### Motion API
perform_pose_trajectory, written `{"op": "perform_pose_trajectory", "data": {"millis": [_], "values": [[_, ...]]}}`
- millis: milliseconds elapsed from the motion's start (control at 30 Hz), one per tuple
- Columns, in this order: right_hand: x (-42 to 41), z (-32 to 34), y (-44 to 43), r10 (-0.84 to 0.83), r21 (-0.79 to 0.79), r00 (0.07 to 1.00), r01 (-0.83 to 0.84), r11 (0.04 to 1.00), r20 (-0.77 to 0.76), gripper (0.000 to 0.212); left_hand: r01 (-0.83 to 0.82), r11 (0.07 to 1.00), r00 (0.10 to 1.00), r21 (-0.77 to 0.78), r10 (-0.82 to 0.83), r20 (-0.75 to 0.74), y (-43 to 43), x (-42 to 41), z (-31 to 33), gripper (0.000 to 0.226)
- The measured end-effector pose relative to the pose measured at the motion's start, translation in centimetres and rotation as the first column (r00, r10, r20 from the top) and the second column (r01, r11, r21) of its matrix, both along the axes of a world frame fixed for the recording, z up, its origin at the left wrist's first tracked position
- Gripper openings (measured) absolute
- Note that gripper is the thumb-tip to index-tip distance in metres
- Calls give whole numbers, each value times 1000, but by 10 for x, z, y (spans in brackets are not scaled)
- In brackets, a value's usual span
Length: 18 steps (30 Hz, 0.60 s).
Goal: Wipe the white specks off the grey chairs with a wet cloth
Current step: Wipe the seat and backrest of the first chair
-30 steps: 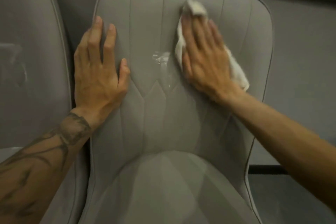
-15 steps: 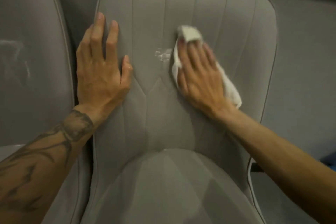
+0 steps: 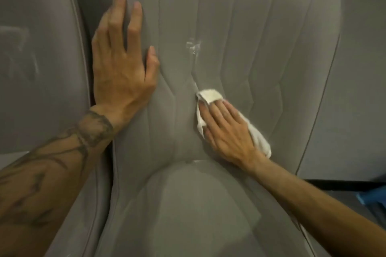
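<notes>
A grey upholstered chair [image 3: 261, 33] fills the middle of the head view. White specks [image 3: 193, 46] mark its backrest near the centre seam. My right hand [image 3: 225, 131] lies flat with straight fingers on a white cloth [image 3: 210, 95], pressing it against the lower backrest, below the specks and just above the seat. The cloth sticks out beyond the fingertips and behind the wrist. My left hand [image 3: 123, 62] rests flat on the backrest's left side, fingers spread and pointing up.
A second grey chair [image 3: 37, 58] stands close on the left with faint white smears on its back. A grey wall lies behind on the right. A blue object [image 3: 373, 198] shows at the right edge near the floor.
My right hand has slid the cloth down the backrest from the upper part to just above the seat, uncovering the white specks. My left hand has stayed on the backrest.
</notes>
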State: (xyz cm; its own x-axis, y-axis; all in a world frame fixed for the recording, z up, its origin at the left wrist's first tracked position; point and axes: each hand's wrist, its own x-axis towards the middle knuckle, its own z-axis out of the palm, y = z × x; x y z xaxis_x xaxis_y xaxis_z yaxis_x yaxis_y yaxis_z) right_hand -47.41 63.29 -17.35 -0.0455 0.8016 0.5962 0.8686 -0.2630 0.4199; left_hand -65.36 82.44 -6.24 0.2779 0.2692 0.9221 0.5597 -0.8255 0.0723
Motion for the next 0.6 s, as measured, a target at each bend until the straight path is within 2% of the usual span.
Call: {"op": "perform_pose_trajectory", "data": {"millis": [133, 200, 267, 333, 400, 467, 533, 600], "values": [[21, 68, 41, -68, 312, 997, 76, 947, -36, 60, -16, 1000, 1000, 11, 15, 20, 3, 0, -1, 65], [22, 70, 52, -81, 404, 995, 95, 910, -53, 63, -30, 999, 999, 20, 29, 29, 3, 1, -3, 65], [14, 33, 44, -37, 341, 997, 56, 938, -61, 65, -48, 999, 998, 24, 47, 29, 4, 1, -4, 65], [5, -22, 17, 69, 138, 997, -65, 988, -25, 63, -56, 998, 998, 28, 56, 28, 4, 1, -4, 64], [5, -57, -9, 163, -86, 984, -157, 984, 76, 57, -67, 998, 997, 21, 66, 33, 3, 1, -4, 63], [15, -57, -13, 256, -189, 956, -228, 955, 141, 53, -76, 997, 997, 9, 75, 35, 2, 1, -3, 62], [24, -42, -1, 242, -121, 959, -226, 967, 147, 54, -81, 997, 996, 3, 81, 26, 1, 1, -3, 61], [22, -32, 16, 118, 72, 988, -125, 989, 98, 60, -118, 993, 993, 4, 118, 14, 3, 1, -5, 60]]}}
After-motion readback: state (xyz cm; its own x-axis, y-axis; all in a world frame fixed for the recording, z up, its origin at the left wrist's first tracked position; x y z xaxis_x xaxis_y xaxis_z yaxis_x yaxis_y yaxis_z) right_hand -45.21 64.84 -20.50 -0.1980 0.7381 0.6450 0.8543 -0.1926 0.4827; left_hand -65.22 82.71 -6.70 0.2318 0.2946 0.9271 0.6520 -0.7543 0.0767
